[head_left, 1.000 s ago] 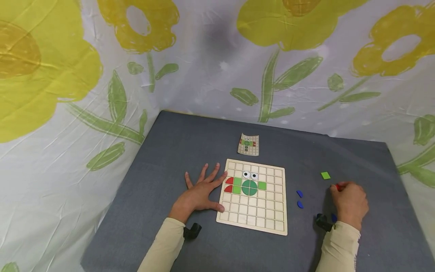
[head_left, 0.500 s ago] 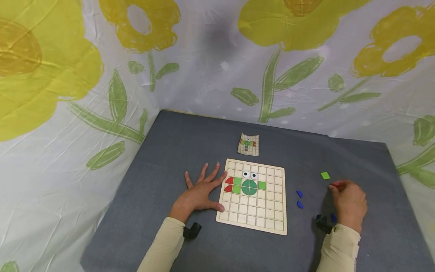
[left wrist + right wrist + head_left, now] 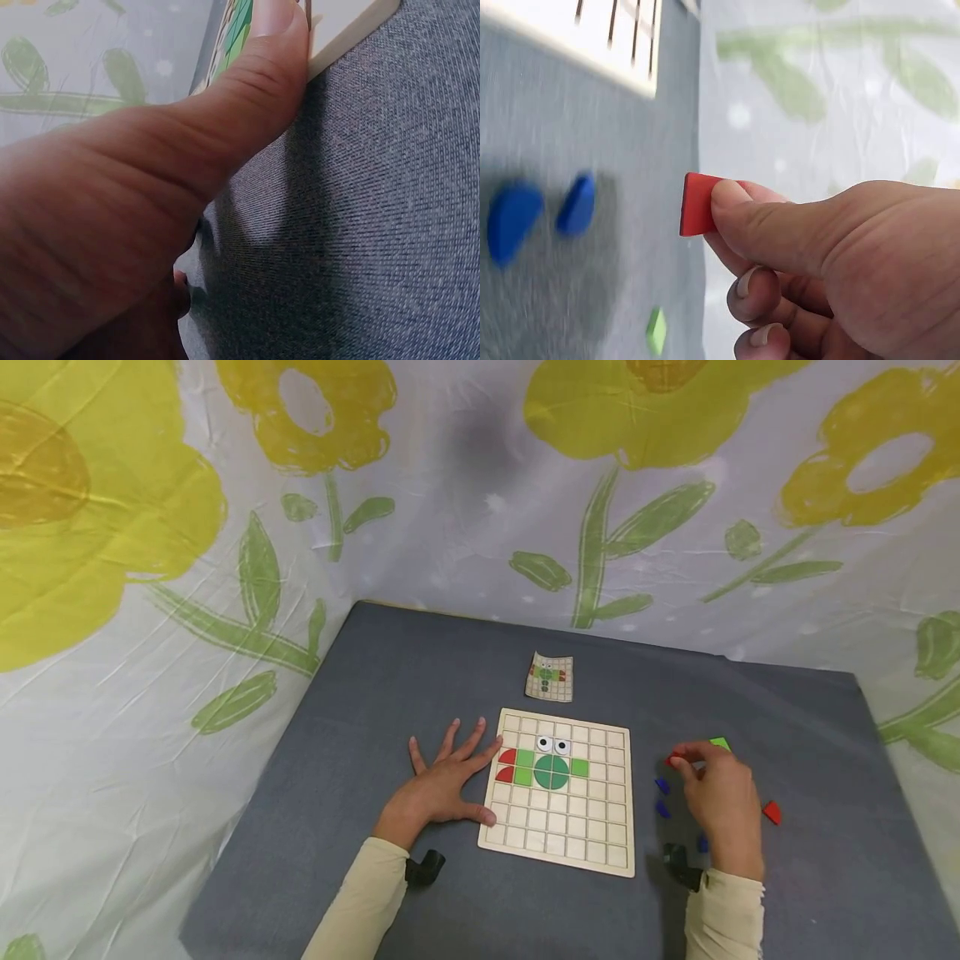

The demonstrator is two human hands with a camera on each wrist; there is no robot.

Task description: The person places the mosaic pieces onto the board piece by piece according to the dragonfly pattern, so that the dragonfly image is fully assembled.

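Note:
My right hand [image 3: 723,797] pinches a red tile [image 3: 697,204] between thumb and forefinger, over the table right of the wooden grid board [image 3: 555,845]. In the right wrist view the other fingers curl below it. My left hand [image 3: 438,789] lies with fingers spread; its thumb [image 3: 274,67] and forefinger rest on the board's left edge. On the board sit two eye tiles [image 3: 553,745], a dark green circle of quarter tiles [image 3: 551,772], light green squares [image 3: 523,769] and two red quarter-circle tiles [image 3: 506,765] at the left.
Blue half-round tiles [image 3: 663,809] lie between the board and my right hand, another blue tile [image 3: 702,843] nearer the wrist. A light green tile [image 3: 720,744] shows behind the hand, a red quarter-circle tile [image 3: 772,812] to its right. A patterned card [image 3: 550,678] lies beyond the board.
My right hand has moved left toward the board, carrying the red tile. Another red tile now shows on the table where the hand was. My left hand has stayed put.

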